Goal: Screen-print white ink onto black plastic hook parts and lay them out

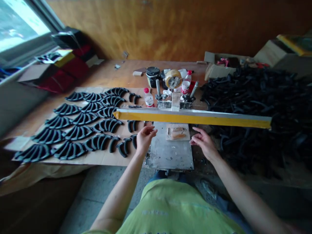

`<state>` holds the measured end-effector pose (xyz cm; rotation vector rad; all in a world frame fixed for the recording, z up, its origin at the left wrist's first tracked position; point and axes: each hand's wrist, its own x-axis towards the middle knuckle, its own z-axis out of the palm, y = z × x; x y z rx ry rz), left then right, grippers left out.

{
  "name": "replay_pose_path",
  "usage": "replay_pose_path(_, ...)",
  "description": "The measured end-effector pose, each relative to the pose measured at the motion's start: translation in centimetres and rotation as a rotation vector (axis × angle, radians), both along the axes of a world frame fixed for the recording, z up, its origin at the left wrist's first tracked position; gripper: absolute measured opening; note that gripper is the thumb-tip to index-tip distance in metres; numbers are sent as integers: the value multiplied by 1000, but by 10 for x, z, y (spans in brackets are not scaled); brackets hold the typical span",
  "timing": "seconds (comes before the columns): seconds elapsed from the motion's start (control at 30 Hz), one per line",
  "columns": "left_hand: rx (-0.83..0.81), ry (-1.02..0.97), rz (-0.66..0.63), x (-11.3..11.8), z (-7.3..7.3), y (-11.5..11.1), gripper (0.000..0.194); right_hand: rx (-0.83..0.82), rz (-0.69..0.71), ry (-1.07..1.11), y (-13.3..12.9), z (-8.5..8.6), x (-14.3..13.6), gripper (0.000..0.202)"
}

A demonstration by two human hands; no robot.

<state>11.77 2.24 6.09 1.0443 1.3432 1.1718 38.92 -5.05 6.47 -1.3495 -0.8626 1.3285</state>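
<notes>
A metal plate (pixel 170 154) lies in front of me at the table edge, with a pale block (pixel 177 132) bearing brown shapes on top. My left hand (pixel 146 136) hovers left of the block, fingers apart and nothing visible in them. To the block's right is my right hand (pixel 201 140), its fingers spread, holding nothing. A long yellow and white bar (pixel 195 117) spans across just beyond both hands. Behind it stands a fixture with two grey handles (pixel 158 87) and a round tan piece (pixel 173 79).
Curved black parts (pixel 75 149) lie in rows on cardboard (pixel 97 158) at left. A large heap of black parts (pixel 258 97) fills the right. Red-capped bottle (pixel 149 98), black tub (pixel 153 77) and open carton (pixel 216 71) stand farther back.
</notes>
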Motion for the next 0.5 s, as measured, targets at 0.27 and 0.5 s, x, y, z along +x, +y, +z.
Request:
replay_pose_path(0.27, -40, -56, -71, 16, -37, 33, 44, -10, -81, -48, 32, -11, 15, 55)
replay_pose_path(0.5, -12, 82, -12, 31, -63, 50, 43, -117, -73, -159, 79, -44, 35, 41)
